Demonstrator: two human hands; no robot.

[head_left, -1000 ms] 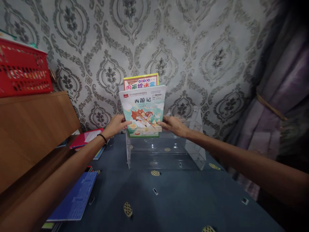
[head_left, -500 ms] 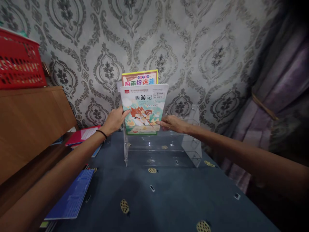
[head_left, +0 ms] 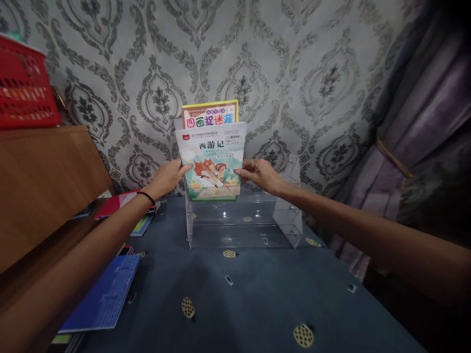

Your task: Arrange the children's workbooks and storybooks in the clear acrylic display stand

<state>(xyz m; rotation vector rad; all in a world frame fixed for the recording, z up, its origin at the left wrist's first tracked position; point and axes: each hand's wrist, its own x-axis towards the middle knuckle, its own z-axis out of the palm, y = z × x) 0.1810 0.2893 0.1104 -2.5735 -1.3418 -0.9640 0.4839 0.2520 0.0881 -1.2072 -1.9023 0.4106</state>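
Observation:
A white and teal storybook (head_left: pixel 211 159) with an illustrated cover stands nearly upright at the clear acrylic rack (head_left: pixel 235 233). Its left edge is pinched by my left hand (head_left: pixel 167 177), thumb on the cover. My right hand (head_left: pixel 259 174) grips the right edge, thumb in front and fingers behind. Behind the storybook, a yellow-bordered picture book (head_left: pixel 211 113) shows its top part above it. The storybook hides the rest of that book, and whether its lower edge touches the rack I cannot tell.
Left on the dark blue tablecloth (head_left: pixel 257 299) lie a blue book (head_left: pixel 103 294) and a red folder (head_left: pixel 114 205) with more books. A wooden box or cabinet (head_left: pixel 51 186) bears a red basket (head_left: pixel 25 88). A patterned wall rises behind; a purple curtain (head_left: pixel 390 181) hangs right.
The storybook in both hands has risen slightly against the rack and leans a little more to the left. My right hand has moved up with it. The whole view has shifted slightly.

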